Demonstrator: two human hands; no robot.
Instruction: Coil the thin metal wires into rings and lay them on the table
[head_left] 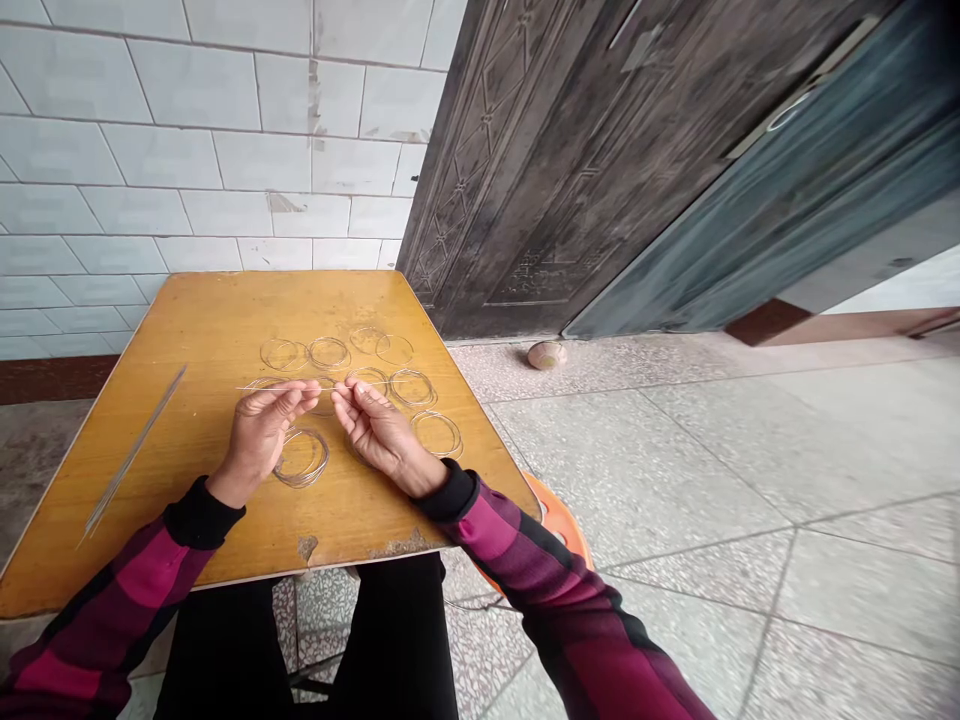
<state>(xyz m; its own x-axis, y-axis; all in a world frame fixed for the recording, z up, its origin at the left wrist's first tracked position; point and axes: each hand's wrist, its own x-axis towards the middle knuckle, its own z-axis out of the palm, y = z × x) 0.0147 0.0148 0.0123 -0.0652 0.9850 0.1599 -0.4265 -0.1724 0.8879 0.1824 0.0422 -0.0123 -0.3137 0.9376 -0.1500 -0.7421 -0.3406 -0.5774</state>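
Note:
My left hand point(264, 428) and my right hand point(377, 425) hover close together over a yellow wooden table point(202, 330), fingertips nearly meeting. Both pinch a thin metal wire point(259, 387) that sticks out to the left past my left fingers. Just below my left hand lies a stack of wire rings point(301, 457). Several more wire rings point(328, 352) lie flat on the table beyond and beside my hands, one ring point(437, 433) to the right of my right wrist.
A bundle of long straight wires point(131, 455) lies along the table's left side. A white tiled wall stands behind the table, a dark carved door point(570, 170) to the right. A small round object point(546, 354) rests on the stone floor; an orange stool edge point(559, 520) shows below the table.

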